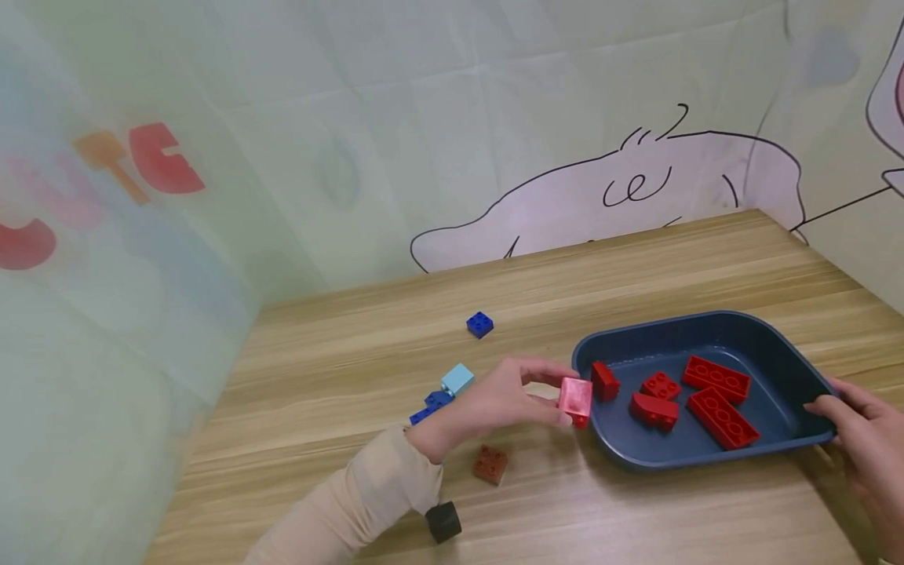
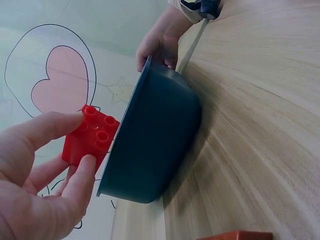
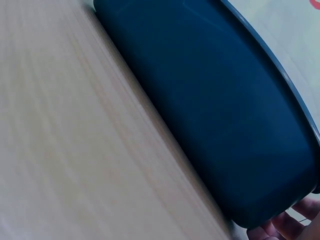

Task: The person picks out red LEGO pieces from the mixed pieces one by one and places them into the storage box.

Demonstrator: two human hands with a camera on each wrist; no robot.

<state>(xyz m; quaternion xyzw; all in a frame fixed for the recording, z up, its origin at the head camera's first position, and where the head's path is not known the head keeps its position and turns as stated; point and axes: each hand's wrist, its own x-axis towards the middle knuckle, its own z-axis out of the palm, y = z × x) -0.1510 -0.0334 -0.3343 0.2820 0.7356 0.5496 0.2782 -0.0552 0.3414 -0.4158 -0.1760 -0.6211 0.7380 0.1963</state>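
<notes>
My left hand (image 1: 504, 396) pinches a red toy building brick (image 1: 575, 399) between thumb and fingers, just at the left rim of a dark blue tray. In the left wrist view the same brick (image 2: 92, 134) shows its round studs, with fingertips on its sides. At the right end, my right hand (image 1: 862, 443) grips the rim of the tray (image 1: 777, 428), thumb over the inside and fingers outside. Several red bricks (image 1: 719, 417) lie in the tray. The right wrist view shows mostly the tray's outer wall (image 3: 200, 100) and a few fingers under its corner.
Left of the tray on the wooden table (image 1: 339, 353) lie a dark blue brick (image 1: 479, 324), a light blue brick (image 1: 457, 379), more blue bricks (image 1: 432, 406) partly behind the left wrist, a brown brick (image 1: 490, 464) and a black brick (image 1: 443, 522) by the sleeve. A printed cloth (image 1: 318, 157) stands behind.
</notes>
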